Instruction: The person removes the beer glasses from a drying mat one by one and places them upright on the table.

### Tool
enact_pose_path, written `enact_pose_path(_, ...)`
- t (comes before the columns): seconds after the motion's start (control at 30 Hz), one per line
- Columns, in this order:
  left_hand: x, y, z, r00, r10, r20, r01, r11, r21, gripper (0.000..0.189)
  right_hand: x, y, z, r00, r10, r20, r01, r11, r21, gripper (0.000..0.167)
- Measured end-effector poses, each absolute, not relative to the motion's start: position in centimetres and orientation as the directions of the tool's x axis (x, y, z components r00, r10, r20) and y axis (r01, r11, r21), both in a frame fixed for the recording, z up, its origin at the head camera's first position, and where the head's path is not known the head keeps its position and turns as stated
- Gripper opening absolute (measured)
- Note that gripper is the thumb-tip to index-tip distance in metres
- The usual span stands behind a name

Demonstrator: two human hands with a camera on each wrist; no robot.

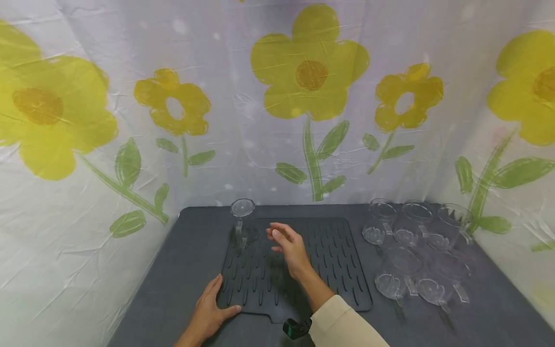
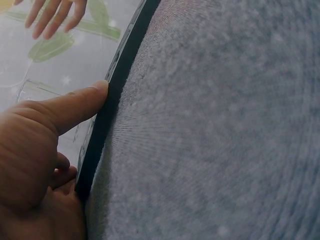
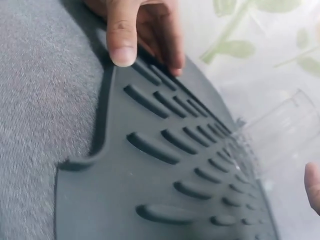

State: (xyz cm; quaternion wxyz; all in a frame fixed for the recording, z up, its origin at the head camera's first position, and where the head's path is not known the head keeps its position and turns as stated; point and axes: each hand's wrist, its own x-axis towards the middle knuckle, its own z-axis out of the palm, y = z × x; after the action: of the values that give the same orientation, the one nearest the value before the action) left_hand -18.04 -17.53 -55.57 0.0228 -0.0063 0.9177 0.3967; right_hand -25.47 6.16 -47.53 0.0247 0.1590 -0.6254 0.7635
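Observation:
A dark grey ribbed drying mat [image 1: 303,270] lies on the table. At its front left corner my left hand [image 1: 208,308] touches the edges, thumb along the front and fingers along the left side. In the left wrist view the left thumb [image 2: 75,107] reaches fairly straight to the mat's rim. A clear glass mug [image 1: 249,226] stands upside down at the mat's back left, handle toward me. Just right of this mug, above the mat, my right hand [image 1: 288,248] hovers with loosely bent fingers and holds nothing. Only its fingertip [image 3: 313,187] shows in the right wrist view.
Several clear glass mugs [image 1: 448,221] stand in two rows on the grey table [image 1: 173,270] right of the mat. Behind the table hangs a white curtain [image 1: 234,144] with yellow flowers. A black device [image 1: 296,328] sits at my right wrist.

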Motion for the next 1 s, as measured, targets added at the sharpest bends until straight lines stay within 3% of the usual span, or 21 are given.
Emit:
enact_pose_path(0.5,-18.2,-17.4,-55.6,-0.999,0.003,-0.05,-0.033,0.704,0.709,0.113,-25.1,4.1,-47.1,-0.955,-0.229,0.191,-0.171,-0.104,-0.98,0.036)
enact_pose_path(1.0,-18.2,-17.3,-55.6,-0.999,0.013,-0.03,-0.013,0.696,0.718,0.113,-27.8,2.1,-50.6,-0.956,-0.247,0.156,-0.137,-0.092,-0.986,0.043)
